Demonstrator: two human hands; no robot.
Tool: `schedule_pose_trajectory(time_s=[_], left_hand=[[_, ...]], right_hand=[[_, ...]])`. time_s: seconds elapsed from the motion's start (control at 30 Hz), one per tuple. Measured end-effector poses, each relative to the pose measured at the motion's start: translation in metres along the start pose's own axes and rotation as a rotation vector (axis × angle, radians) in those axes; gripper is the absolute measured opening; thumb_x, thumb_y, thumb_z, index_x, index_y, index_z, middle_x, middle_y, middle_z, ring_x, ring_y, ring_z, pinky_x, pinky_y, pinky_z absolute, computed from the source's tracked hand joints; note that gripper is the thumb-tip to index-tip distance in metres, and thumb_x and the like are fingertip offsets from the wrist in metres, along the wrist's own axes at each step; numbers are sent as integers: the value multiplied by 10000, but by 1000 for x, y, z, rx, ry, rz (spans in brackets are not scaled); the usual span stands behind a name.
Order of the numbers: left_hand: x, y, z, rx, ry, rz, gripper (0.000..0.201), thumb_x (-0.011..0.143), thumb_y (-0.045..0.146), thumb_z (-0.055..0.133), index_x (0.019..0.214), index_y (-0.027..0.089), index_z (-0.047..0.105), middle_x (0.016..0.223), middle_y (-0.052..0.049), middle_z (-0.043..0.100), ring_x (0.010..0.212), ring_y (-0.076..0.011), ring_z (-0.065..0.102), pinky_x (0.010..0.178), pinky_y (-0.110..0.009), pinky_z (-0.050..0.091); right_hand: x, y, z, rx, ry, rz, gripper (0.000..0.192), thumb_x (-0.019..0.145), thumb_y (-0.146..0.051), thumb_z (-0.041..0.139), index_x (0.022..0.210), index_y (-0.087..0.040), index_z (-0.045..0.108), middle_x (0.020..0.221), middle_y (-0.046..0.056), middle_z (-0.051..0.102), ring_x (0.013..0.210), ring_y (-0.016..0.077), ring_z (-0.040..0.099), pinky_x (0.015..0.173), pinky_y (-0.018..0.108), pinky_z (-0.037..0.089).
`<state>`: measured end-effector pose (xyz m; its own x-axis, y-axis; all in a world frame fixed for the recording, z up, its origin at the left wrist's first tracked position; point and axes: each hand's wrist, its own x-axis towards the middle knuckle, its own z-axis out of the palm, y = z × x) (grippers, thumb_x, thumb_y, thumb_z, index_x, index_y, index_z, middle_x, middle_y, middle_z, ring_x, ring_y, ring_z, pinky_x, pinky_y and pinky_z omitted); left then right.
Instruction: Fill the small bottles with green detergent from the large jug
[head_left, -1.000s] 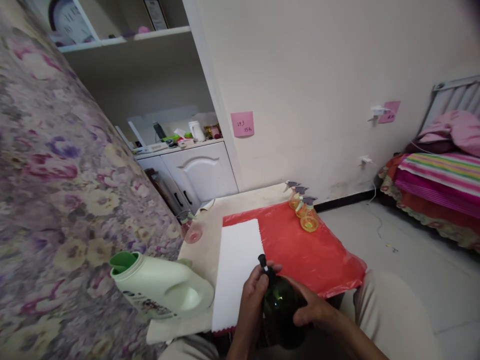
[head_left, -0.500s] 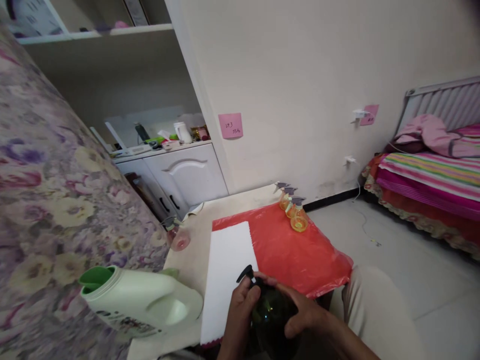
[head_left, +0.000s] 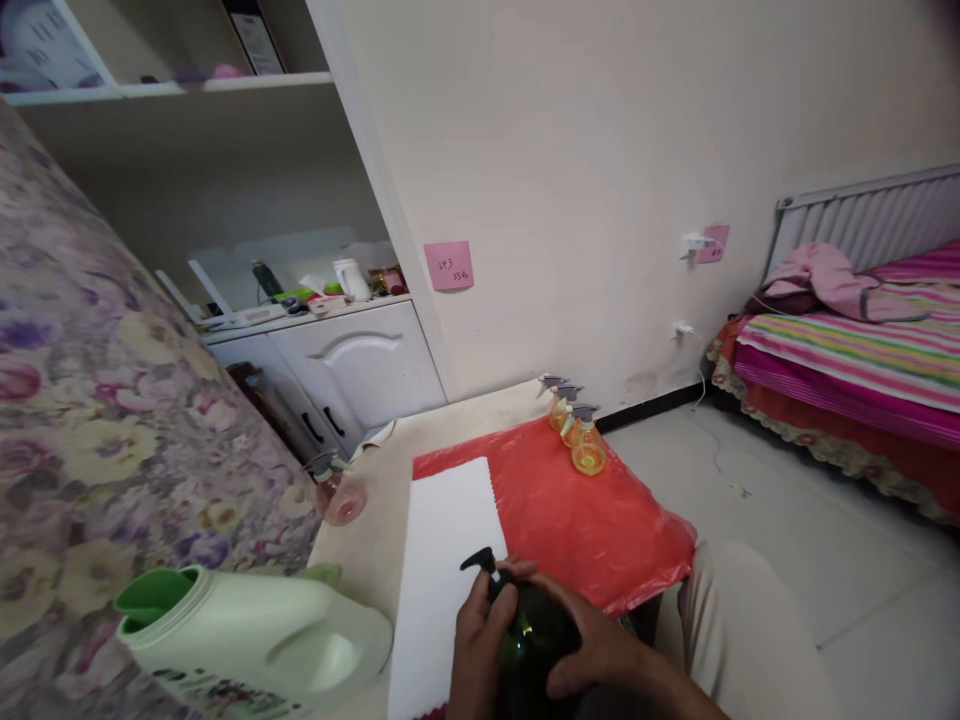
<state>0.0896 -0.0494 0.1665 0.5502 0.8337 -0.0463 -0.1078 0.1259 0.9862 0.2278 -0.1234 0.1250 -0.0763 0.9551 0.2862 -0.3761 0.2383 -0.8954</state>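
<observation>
A dark green pump bottle (head_left: 536,635) with a black pump head stands between my hands at the bottom of the view, near the table's front edge. My left hand (head_left: 480,630) is closed around its neck, with the thumb just below the pump. Around the body of the bottle, on the right side, my right hand (head_left: 592,645) is wrapped, thumb in front and fingers over the shoulder. The bottle's base is out of sight. Behind it lie a white cloth (head_left: 446,570) with a scalloped edge and a red plastic sheet (head_left: 577,520).
A pale green jug (head_left: 262,630) with an open green mouth leans at the left. A pink spray bottle (head_left: 339,497) stands behind it on the table (head_left: 375,520). Several yellow spray bottles (head_left: 587,447) line the far right corner. A floral curtain (head_left: 112,430) hangs at the left.
The view has shifted a little, so the table things sit slightly lower and further left. Both hands keep their hold on the pump bottle.
</observation>
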Motion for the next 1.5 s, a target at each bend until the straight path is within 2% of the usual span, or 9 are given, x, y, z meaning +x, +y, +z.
schedule_pose_trajectory(time_s=[0.1, 0.27, 0.37, 0.63, 0.77, 0.9, 1.07, 1.23, 1.5], left_hand=[[1, 3, -3, -41, -84, -46, 434, 699, 462, 704, 1021, 174, 675, 1078, -105, 703, 1002, -289, 639, 875, -381, 497], [3, -4, 3, 142, 131, 66, 443, 695, 479, 699, 1019, 179, 667, 1040, -99, 709, 1007, -291, 632, 873, -373, 490], [2, -8, 4, 164, 152, 76, 367, 743, 479, 659, 969, 190, 660, 982, -72, 713, 952, -256, 642, 854, -339, 484], [0, 4, 3, -13, -87, 15, 314, 733, 463, 673, 858, 176, 651, 964, -88, 717, 916, -259, 650, 850, -363, 485], [0, 3, 4, -50, 9, -39, 467, 751, 595, 581, 946, 177, 660, 994, -105, 723, 934, -284, 650, 860, -416, 486], [1, 2, 3, -12, 112, -68, 588, 784, 661, 481, 1068, 173, 645, 1023, -111, 723, 967, -278, 643, 906, -432, 466], [2, 2, 1, 105, 46, 12, 397, 771, 520, 613, 970, 178, 646, 1022, -91, 719, 969, -268, 642, 897, -383, 469], [-4, 8, 3, 143, -14, 5, 292, 809, 451, 593, 930, 188, 632, 1055, -82, 701, 999, -259, 626, 912, -362, 453], [-4, 6, 0, -20, -164, -17, 334, 820, 452, 585, 1019, 186, 608, 1056, -95, 697, 964, -270, 634, 846, -373, 473]], right_hand=[[-1, 2, -4, 62, -27, 48, 977, 502, -305, 887, 1368, -262, 437, 1410, 78, 468, 1294, 318, 429, 1074, 475, 317], [-3, 8, 0, -195, 164, 4, 970, 488, -226, 889, 1348, -267, 444, 1400, 81, 480, 1294, 303, 422, 1099, 470, 282], [-4, 6, 3, -271, 158, -16, 976, 500, -217, 883, 1361, -265, 426, 1401, 83, 480, 1304, 295, 410, 1109, 465, 272], [-3, -7, 1, 47, -40, 48, 965, 503, -309, 883, 1364, -272, 449, 1446, 61, 432, 1366, 303, 329, 1124, 466, 241], [-4, -4, 2, 196, -42, 89, 959, 531, -292, 870, 1382, -262, 429, 1354, 78, 536, 1289, 330, 439, 1071, 510, 314], [-5, 1, 2, 184, -6, 104, 903, 540, -296, 869, 1349, -235, 470, 1271, 87, 603, 1219, 339, 511, 1047, 523, 338], [-4, 6, 1, 39, 47, 38, 921, 528, -257, 881, 1349, -270, 463, 1426, 67, 461, 1327, 307, 391, 1092, 469, 301], [-4, 4, -1, -31, 23, 16, 931, 531, -248, 880, 1358, -288, 453, 1472, 59, 406, 1376, 288, 314, 1127, 460, 235], [-8, -5, 2, 224, -22, 102, 929, 498, -303, 884, 1338, -250, 489, 1381, 72, 507, 1314, 328, 394, 1091, 482, 281]])
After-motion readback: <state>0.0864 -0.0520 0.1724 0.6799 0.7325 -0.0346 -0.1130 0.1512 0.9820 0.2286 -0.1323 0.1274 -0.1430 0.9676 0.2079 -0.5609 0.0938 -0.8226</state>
